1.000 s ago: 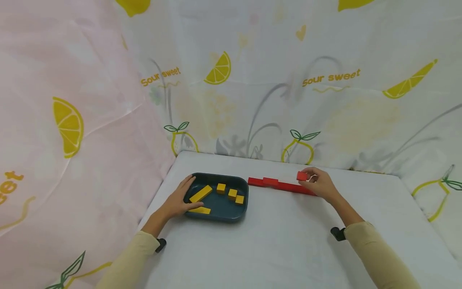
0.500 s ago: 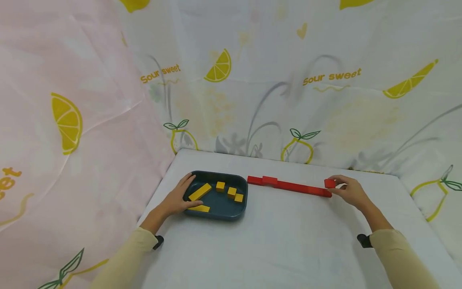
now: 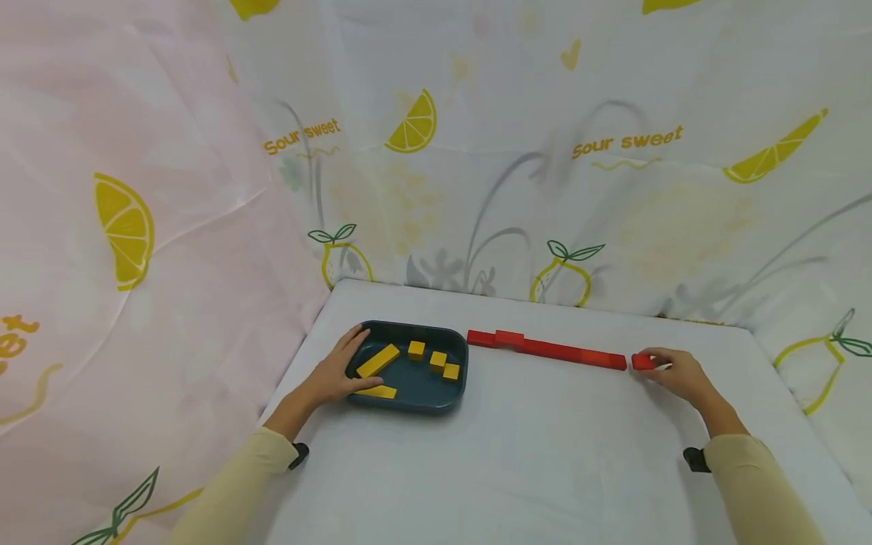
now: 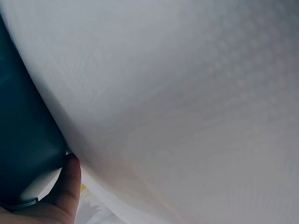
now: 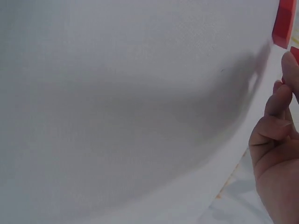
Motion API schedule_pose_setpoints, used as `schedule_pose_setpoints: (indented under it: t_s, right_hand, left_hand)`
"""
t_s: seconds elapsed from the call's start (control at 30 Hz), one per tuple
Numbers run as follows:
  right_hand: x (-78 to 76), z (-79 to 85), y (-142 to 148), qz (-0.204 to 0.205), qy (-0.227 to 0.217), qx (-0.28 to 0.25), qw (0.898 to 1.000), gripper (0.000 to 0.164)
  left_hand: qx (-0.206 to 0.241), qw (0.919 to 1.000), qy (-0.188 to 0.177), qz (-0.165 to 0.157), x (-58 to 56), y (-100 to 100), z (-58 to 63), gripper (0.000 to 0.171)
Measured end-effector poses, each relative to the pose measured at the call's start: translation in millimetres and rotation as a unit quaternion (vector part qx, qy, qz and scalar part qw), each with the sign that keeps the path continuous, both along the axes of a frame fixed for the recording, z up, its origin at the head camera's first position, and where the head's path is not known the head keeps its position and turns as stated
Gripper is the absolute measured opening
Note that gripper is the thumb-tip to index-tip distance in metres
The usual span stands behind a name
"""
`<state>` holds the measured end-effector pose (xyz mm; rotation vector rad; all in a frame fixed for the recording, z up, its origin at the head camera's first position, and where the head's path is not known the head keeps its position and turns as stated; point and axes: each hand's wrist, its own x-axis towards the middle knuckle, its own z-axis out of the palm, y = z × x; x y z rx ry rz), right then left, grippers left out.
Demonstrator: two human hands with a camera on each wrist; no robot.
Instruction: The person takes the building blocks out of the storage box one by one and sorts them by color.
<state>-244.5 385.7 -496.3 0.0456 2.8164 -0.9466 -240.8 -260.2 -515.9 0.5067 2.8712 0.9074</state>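
My right hand [image 3: 681, 375] pinches a small red block [image 3: 642, 362] between thumb and fingertips, low over the table just right of a line of red blocks [image 3: 555, 350]. A small gap shows between this block and the line's right end. In the right wrist view, my fingers [image 5: 280, 100] are partly curled and the red block [image 5: 295, 53] is mostly out of frame. My left hand [image 3: 334, 377] rests spread over the left end of a dark blue-green tray [image 3: 409, 409], its thumb reaching over the near side. The left wrist view shows a digit against the tray [image 4: 28, 121].
Inside the tray lie a long yellow block [image 3: 378, 361], another yellow block [image 3: 377, 393] partly under the left thumb, and three yellow cubes, one being this cube [image 3: 416, 350]. A raised red block [image 3: 509, 340] sits near the line's left end. Lemon-print cloth [image 3: 477, 189] hangs behind the white table.
My right hand has moved right along the red line and then lowered, carrying the small red block past the line's right end. My left hand stays on the tray.
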Motion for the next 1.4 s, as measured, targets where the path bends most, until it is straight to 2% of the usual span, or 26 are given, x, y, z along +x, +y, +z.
schedule_pose_setpoints:
  t_s: [0.17,0.27,0.7,1.23,1.4]
  right_hand:
    - [-4.7,-10.4,1.7,-0.009,-0.047,-0.009,0.999,0.055]
    - [-8.3,-15.3,-0.4,-0.009,-0.059,-0.002,0.998,0.056]
    - [-10.9,-14.8,-8.4,-0.013,-0.051,0.004,0.999,0.053]
    - [-12.5,-23.4,-10.0,-0.02,-0.035,0.005,0.999,0.052]
    - [-10.7,-19.9,-11.0,-0.015,-0.032,0.014,0.999,0.051]
  left_hand:
    - [0.0,1.0,-0.001,0.002,0.5,0.2,-0.2,0.105]
    - [0.001,1.0,0.003,0.001,-0.4,-0.3,-0.2,0.105]
    - [0.006,1.0,0.006,-0.003,-3.0,-1.0,-1.3,0.104]
    - [0.009,0.9999,0.01,-0.001,-1.3,-1.0,-1.0,0.104]
    - [0.009,0.9999,0.007,0.0,-1.1,0.4,-1.0,0.104]
